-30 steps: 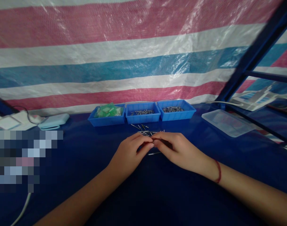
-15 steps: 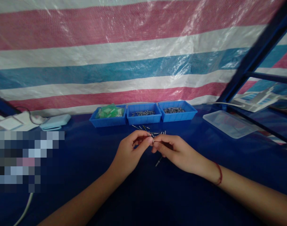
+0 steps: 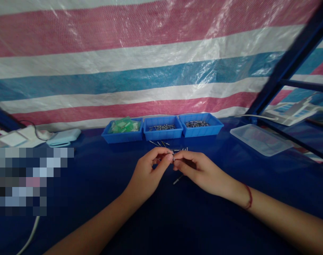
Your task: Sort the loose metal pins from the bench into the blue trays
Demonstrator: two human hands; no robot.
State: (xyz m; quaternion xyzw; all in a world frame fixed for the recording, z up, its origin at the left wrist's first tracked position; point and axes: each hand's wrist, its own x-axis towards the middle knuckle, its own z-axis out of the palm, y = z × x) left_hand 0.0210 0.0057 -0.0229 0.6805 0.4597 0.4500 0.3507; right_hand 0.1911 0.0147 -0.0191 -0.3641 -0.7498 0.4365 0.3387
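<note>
My left hand (image 3: 150,170) and my right hand (image 3: 200,170) meet fingertip to fingertip above the middle of the table. Both are closed in a pinch on a small metal piece that looks like a blind rivet (image 3: 173,158), mostly covered by the fingers. Just below my right fingers a loose blind rivet (image 3: 177,180) lies on the dark blue table. Behind the hands is a scatter of several more loose rivets (image 3: 161,143), partly hidden by my fingers.
Three blue bins stand along the back: one holds green plastic bags (image 3: 124,125); the middle bin (image 3: 163,134) and the right bin (image 3: 203,131) hold metal rivets. A clear plastic lid (image 3: 260,140) lies to the right. At left are a light blue case (image 3: 63,137) and a white cable (image 3: 31,233).
Both hands stay together at nearly the same spot, with only slight shifts of the fingers around the small piece. The whole view has moved a little.
</note>
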